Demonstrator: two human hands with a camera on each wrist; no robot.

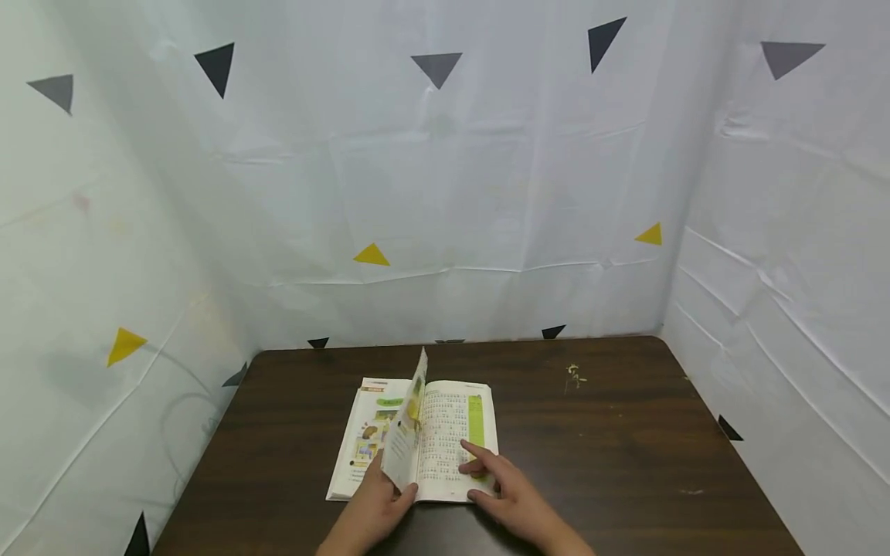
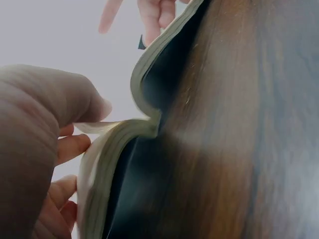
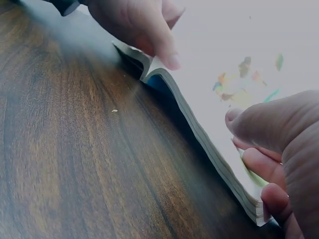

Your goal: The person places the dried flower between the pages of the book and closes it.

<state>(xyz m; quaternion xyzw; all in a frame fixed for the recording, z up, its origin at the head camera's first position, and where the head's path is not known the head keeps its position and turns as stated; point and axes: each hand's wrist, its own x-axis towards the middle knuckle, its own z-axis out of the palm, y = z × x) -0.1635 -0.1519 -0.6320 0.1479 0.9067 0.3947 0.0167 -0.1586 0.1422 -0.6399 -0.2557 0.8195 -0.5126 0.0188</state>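
Observation:
An open book (image 1: 455, 417) lies on the table, with printed text and a green strip down its right page. Colored pictures cover the left side. One raised page (image 1: 403, 444) stands nearly upright near the spine. My left hand (image 1: 375, 498) holds this page at its lower edge; in the left wrist view the thumb (image 2: 87, 99) is on one side and the fingers (image 2: 72, 148) on the other. My right hand (image 1: 511, 494) rests on the right page's lower outer part, fingers relaxed. The right wrist view shows its thumb (image 3: 249, 122) over the page.
The dark wooden table (image 1: 612, 455) extends on both sides of the book and has a few pale marks (image 1: 574, 376). White sheeting (image 1: 445, 185) with black, grey and yellow triangles hangs behind the table and at both sides.

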